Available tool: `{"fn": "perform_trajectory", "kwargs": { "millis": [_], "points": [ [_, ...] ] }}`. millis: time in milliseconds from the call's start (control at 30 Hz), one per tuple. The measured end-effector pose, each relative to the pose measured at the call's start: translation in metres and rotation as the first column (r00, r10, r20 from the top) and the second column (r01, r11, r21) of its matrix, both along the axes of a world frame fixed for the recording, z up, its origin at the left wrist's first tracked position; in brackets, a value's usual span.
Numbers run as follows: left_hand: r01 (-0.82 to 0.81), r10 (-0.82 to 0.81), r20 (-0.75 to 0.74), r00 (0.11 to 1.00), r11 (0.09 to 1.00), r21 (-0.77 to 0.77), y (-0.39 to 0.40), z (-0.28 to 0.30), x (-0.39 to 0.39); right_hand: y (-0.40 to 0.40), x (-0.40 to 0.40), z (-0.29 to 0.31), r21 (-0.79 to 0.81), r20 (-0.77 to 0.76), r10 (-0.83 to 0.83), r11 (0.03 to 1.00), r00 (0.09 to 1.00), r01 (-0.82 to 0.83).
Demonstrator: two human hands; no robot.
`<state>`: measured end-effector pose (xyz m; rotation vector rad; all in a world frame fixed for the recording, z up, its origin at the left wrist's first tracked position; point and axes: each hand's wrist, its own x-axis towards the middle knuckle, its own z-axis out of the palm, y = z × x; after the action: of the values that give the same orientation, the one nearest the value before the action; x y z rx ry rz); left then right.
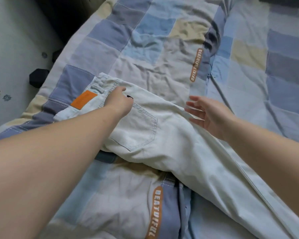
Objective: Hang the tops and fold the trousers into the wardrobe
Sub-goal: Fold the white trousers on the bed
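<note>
A pair of off-white trousers [171, 135] lies across the bed, waistband to the left with an orange patch [84, 100] on it, legs running off to the lower right. A back pocket faces up. My left hand [118, 100] grips the fabric just below the waistband, fingers curled into it. My right hand [209, 114] hovers with fingers spread straight over the trousers' far edge, holding nothing.
The bed carries a rumpled patchwork quilt [154, 40] in blue, grey and beige squares with orange "BEAUTIFUL" strips. To the left lies pale floor [12, 49] with a dark object [38, 77] next to the bed's edge.
</note>
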<state>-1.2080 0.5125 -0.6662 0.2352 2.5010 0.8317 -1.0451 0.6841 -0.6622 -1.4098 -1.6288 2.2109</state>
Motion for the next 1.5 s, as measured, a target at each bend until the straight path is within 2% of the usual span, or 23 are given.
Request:
{"fn": "perform_trajectory", "kwargs": {
  "millis": [233, 333, 433, 567, 667, 767, 833, 900, 1033, 1067, 1133, 1233, 1333, 1433, 1467, 1500],
  "points": [
    [0.312, -0.314, 0.032, 0.949, 0.948, 0.067, 0.047, 0.025, 0.092, 0.016, 0.114, 0.03, 0.08, 0.135, -0.021, 0.997, 0.991, 0.01],
    [0.482, -0.482, -0.005, 0.876, 0.875, 0.042, 0.08, 0.032, 0.155, 0.032, 0.178, 0.049, 0.124, 0.142, -0.09, 0.99, 0.986, 0.072],
    [0.608, -0.609, 0.026, 0.793, 0.794, 0.017, 0.099, 0.032, 0.218, 0.043, 0.241, 0.066, 0.187, 0.173, -0.112, 0.979, 0.978, 0.079],
    [0.749, -0.746, 0.094, 0.659, 0.662, 0.001, 0.104, 0.024, 0.316, 0.057, 0.35, 0.067, 0.256, 0.344, -0.073, 0.967, 0.936, -0.019],
    [0.862, -0.851, 0.138, 0.506, 0.503, -0.058, 0.102, 0.007, 0.383, 0.067, 0.442, 0.044, 0.339, 0.59, -0.006, 0.91, 0.808, -0.241],
    [0.937, -0.938, 0.109, 0.328, 0.309, -0.161, 0.111, -0.015, 0.436, 0.067, 0.521, 0.018, 0.262, 0.787, 0.108, 0.833, 0.608, -0.488],
    [0.95, -0.966, 0.075, 0.249, 0.228, -0.215, 0.117, -0.026, 0.458, 0.059, 0.558, 0.002, 0.157, 0.846, 0.217, 0.772, 0.487, -0.616],
    [0.955, -0.984, 0.056, 0.171, 0.152, -0.254, 0.13, -0.041, 0.49, 0.05, 0.601, -0.011, 0.084, 0.874, 0.306, 0.67, 0.377, -0.738],
    [0.935, -0.998, -0.048, -0.047, -0.027, -0.352, 0.152, -0.067, 0.532, 0.033, 0.666, -0.04, 0.072, 0.892, 0.364, 0.473, 0.27, -0.878],
    [0.921, -0.985, -0.093, -0.145, -0.1, -0.377, 0.158, -0.074, 0.541, 0.032, 0.682, -0.048, 0.094, 0.9, 0.348, 0.435, 0.264, -0.896],
    [0.869, -0.936, -0.149, -0.32, -0.228, -0.44, 0.169, -0.088, 0.555, 0.031, 0.705, -0.067, 0.196, 0.901, 0.29, 0.392, 0.323, -0.899],
    [0.779, -0.878, -0.09, -0.469, -0.364, -0.51, 0.177, -0.107, 0.566, 0.031, 0.722, -0.094, 0.315, 0.885, 0.237, 0.329, 0.4, -0.89],
    [0.762, -0.861, -0.07, -0.504, -0.405, -0.505, 0.182, -0.116, 0.571, 0.033, 0.726, -0.11, 0.468, 0.831, 0.174, 0.294, 0.528, -0.833],
    [0.819, -0.866, -0.121, -0.485, -0.401, -0.411, 0.188, -0.119, 0.569, 0.037, 0.729, -0.117, 0.59, 0.752, 0.137, 0.296, 0.644, -0.751],
    [0.847, -0.873, -0.149, -0.465, -0.389, -0.362, 0.19, -0.118, 0.567, 0.041, 0.728, -0.115, 0.633, 0.716, 0.111, 0.316, 0.69, -0.707],
    [0.878, -0.888, -0.167, -0.428, -0.365, -0.311, 0.19, -0.113, 0.566, 0.043, 0.727, -0.113, 0.662, 0.67, 0.068, 0.397, 0.74, -0.636]
  ]
}}
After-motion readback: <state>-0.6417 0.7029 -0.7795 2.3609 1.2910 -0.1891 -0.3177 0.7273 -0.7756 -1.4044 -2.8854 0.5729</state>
